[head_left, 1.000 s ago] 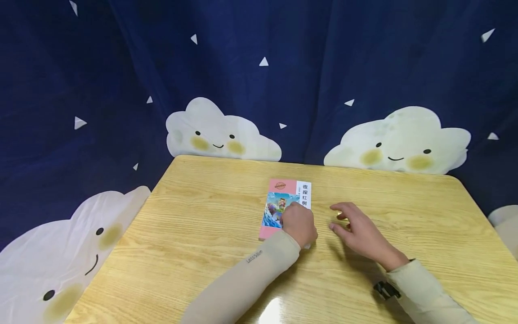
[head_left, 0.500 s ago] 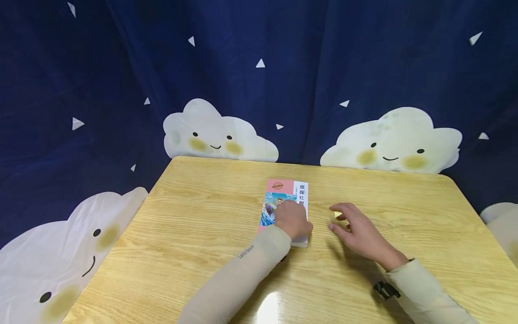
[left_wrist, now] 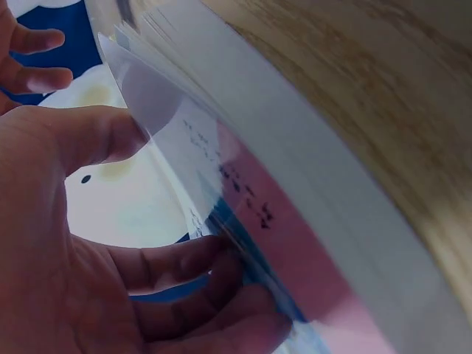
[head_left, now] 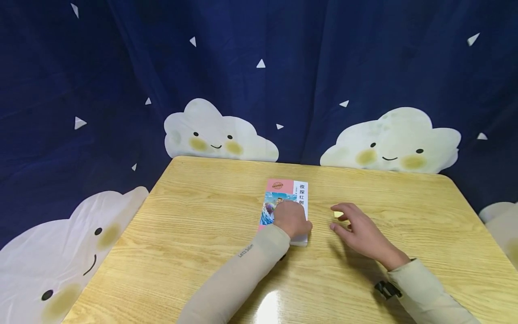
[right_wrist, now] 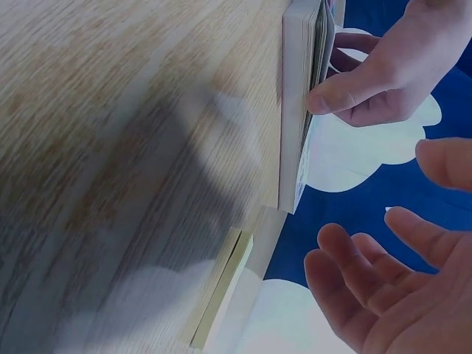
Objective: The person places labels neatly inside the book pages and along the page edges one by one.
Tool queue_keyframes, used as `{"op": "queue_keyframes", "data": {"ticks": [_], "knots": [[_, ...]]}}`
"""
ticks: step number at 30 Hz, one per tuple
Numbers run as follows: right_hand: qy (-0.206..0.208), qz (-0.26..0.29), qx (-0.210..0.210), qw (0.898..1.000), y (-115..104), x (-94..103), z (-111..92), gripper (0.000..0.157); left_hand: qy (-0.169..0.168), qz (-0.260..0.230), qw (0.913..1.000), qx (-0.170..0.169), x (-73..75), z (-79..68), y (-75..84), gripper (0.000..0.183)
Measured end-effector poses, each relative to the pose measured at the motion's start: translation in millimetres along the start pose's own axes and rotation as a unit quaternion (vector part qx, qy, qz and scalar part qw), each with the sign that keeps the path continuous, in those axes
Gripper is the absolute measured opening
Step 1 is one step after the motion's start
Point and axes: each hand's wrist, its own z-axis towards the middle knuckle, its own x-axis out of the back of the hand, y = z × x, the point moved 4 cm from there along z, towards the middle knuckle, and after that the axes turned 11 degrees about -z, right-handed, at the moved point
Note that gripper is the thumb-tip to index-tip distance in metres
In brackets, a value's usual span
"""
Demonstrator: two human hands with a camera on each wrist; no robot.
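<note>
Holding L hand [head_left: 292, 219]: thumb on edge of book [head_left: 283, 191], fingers bent on top, prob. so it won't slip.
R hand [head_left: 360, 233]: fingers apart, right of book.
Book: flat on table [head_left: 194, 225].
Yellow pad [right_wrist: 223, 290]: right of book.

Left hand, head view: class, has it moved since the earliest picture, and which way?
Yes: against the table, the left hand has shifted slightly left and toward the far edge, uncovering more of the book at its near right corner.
</note>
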Motion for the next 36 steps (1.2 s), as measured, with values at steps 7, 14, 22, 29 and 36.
{"op": "queue_keyframes", "data": {"ticks": [7,14,22,29,36], "knots": [[-0.002,-0.003,0.001,1.0,2.4,-2.9,-0.5,0.038,-0.024,-0.025,0.9994,0.0,-2.1,2.4,-3.4,0.046],[0.002,-0.007,0.01,1.0,3.2,-4.3,-0.3,0.037,-0.042,-0.045,0.9981,-0.003,1.5,2.6,-4.5,0.045],[-0.001,-0.01,0.01,1.0,1.4,-2.6,-0.1,0.037,-0.058,-0.085,0.9946,-0.011,7.7,0.5,-6.9,0.046],[-0.009,-0.004,0.008,1.0,1.0,-2.6,0.0,0.036,-0.055,-0.081,0.9952,-0.01,6.5,3.3,-6.3,0.043],[-0.015,-0.005,0.009,1.0,2.9,-2.9,0.5,0.036,-0.06,-0.1,0.9932,-0.001,5.8,2.1,-6.5,0.044]]}}
